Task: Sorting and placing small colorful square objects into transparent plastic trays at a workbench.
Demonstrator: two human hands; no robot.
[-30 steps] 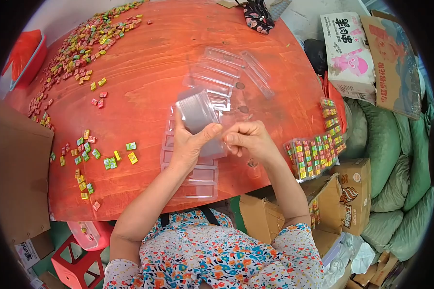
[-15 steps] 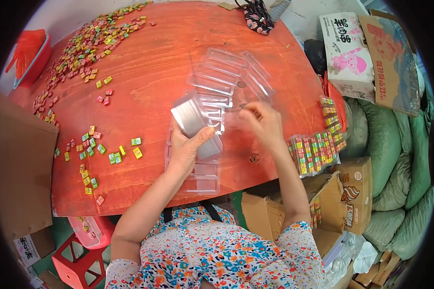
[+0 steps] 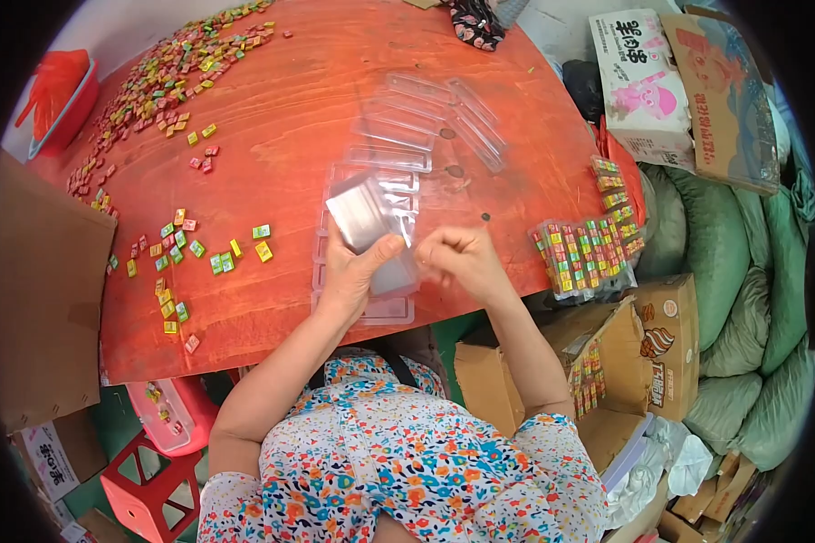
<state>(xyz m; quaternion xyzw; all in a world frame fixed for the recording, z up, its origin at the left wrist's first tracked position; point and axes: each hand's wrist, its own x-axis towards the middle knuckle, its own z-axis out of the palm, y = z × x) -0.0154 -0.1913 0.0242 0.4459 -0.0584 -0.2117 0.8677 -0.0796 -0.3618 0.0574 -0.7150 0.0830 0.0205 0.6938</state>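
Stack of clear trays (image 3: 359, 214): thin plastic, nested close, the layered edges reading as a pale ribbed block, the rest glassy with white glare. Tilted, held above the red table (image 3: 272, 163).

Left hand (image 3: 349, 271) is closed around the stack's near left part, thumb across its near face, fingers mostly hidden behind; most of the stack rises beyond the thumb. Right hand (image 3: 462, 262) is just right of the stack, fingers curled and blurred; cannot tell whether it pinches a tray.

Right of the stack, well apart: filled trays (image 3: 584, 258) with rows of red, yellow and green pieces. Left of it: scattered wrapped pieces (image 3: 215, 263). Beneath and beyond it: laid-out trays (image 3: 391, 158), clear, partly overlapping. Farther, beyond and left of the stack: a heap of wrapped pieces (image 3: 167, 81).
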